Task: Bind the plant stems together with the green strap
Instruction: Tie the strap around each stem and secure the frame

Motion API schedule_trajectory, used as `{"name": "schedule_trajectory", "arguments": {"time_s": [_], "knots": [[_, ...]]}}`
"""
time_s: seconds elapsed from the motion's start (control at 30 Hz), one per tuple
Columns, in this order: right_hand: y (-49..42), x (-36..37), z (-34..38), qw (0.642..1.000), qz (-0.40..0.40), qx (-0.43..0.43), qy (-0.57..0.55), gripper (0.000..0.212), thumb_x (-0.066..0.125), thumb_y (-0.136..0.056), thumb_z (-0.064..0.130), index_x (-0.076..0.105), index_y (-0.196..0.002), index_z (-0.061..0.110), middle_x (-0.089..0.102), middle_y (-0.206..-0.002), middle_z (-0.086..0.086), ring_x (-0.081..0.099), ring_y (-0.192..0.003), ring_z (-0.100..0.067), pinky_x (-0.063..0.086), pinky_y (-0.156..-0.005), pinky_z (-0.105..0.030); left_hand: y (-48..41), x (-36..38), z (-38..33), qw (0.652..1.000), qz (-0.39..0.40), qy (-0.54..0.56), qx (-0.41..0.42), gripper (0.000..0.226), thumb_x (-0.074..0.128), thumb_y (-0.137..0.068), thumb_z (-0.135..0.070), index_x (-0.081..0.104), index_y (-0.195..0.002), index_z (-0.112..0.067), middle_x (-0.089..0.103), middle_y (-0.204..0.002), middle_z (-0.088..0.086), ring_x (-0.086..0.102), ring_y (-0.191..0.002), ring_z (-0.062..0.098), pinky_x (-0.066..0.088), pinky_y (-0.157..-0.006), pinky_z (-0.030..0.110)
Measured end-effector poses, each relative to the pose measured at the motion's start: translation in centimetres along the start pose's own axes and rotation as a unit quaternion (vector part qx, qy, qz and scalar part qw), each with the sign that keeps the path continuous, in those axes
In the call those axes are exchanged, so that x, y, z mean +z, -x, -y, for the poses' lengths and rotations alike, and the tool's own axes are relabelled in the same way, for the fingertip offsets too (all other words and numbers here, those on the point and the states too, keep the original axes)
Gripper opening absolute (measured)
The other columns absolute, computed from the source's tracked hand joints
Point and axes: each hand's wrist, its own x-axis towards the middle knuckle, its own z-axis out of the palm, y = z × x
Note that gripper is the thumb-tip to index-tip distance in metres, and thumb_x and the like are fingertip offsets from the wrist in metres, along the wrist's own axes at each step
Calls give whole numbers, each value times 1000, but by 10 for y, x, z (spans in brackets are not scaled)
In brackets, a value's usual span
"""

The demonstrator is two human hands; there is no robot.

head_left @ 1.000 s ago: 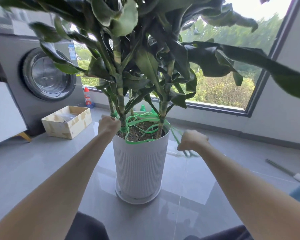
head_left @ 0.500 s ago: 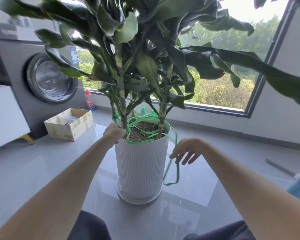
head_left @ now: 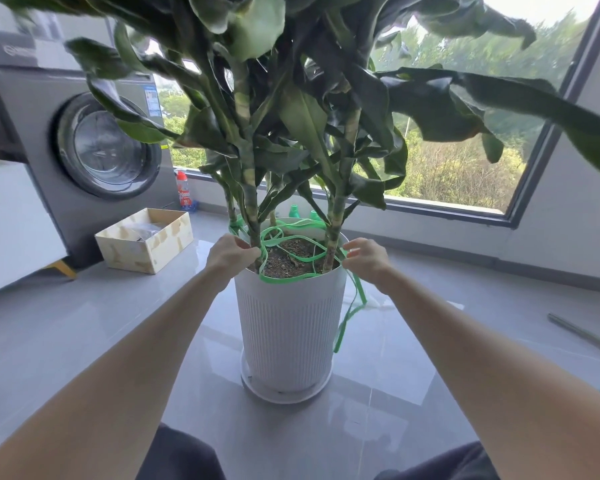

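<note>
A tall white ribbed pot [head_left: 290, 327] holds a leafy plant with several striped stems [head_left: 250, 209]. A green strap [head_left: 284, 277] loops loosely around the stem bases and over the soil. One end hangs down the pot's right side. My left hand [head_left: 230, 254] pinches the strap at the left rim, beside the left stem. My right hand [head_left: 367, 259] pinches the strap at the right rim, next to the right stem [head_left: 336, 230].
A grey washing machine [head_left: 84, 150] stands at the left, with an open cardboard box [head_left: 144, 239] on the floor before it. A red-labelled bottle [head_left: 182, 194] stands by the window. A thin rod [head_left: 579, 332] lies on the tiles at the right.
My right hand rose from beside the pot to its right rim and now pinches the strap. My left hand shifted slightly at the left rim. The hanging loop swung closer to the pot.
</note>
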Motion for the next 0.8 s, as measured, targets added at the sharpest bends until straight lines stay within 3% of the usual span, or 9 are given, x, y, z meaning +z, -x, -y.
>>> {"name": "schedule_trajectory", "arguments": {"time_s": [0.07,0.2,0.37,0.47,0.6,0.73,0.8], "knots": [[-5,6,-1,1000,-3,4,8,43,53,-85,-1,60,-125,13,60,-125,-10,57,-111,-23,49,-94,-31,-2,-1,0,999,-12,22,23,21,69,-83,-20,50,-75,-14,59,-84,6,55,-86,23,44,-75,32],[-14,15,-4,1000,-6,14,23,43,51,-86,-4,60,-124,13,60,-126,-11,57,-114,-24,48,-96,-30,-4,-4,-2,993,-55,24,99,32,73,-81,-24,55,-103,-9,61,-97,3,57,-89,18,42,-71,25],[-21,23,-3,998,5,-4,55,42,51,-87,0,62,-123,17,65,-116,-8,55,-114,-26,48,-95,-33,-6,-9,-3,972,-100,-3,212,25,67,-86,-26,70,-102,-7,70,-98,5,61,-81,16,38,-61,10],[-25,30,-2,994,7,-19,104,36,51,-89,6,64,-119,22,66,-113,-11,54,-113,-30,49,-93,-36,-9,-10,2,965,-107,-27,238,28,63,-87,-28,72,-103,-6,71,-100,9,63,-83,20,42,-61,17],[-29,32,-2,996,-20,-25,88,27,50,-92,3,70,-108,11,67,-107,-15,60,-99,-31,50,-82,-33,-13,-9,4,959,-115,-33,256,28,64,-87,-29,72,-100,-6,71,-99,10,63,-80,20,49,-68,29],[-32,29,-5,996,-43,-24,81,24,49,-96,9,71,-106,7,66,-107,-17,59,-92,-29,42,-71,-28,-13,-6,5,957,-131,-27,258,27,65,-86,-28,73,-99,-5,71,-96,10,63,-77,19,52,-69,32],[-32,28,-5,995,-52,-29,85,26,47,-97,8,70,-108,5,66,-111,-17,60,-96,-30,41,-73,-26,-13,-5,5,956,-136,-25,259,27,65,-86,-28,73,-98,-6,71,-95,10,63,-76,18,52,-69,31]]}}
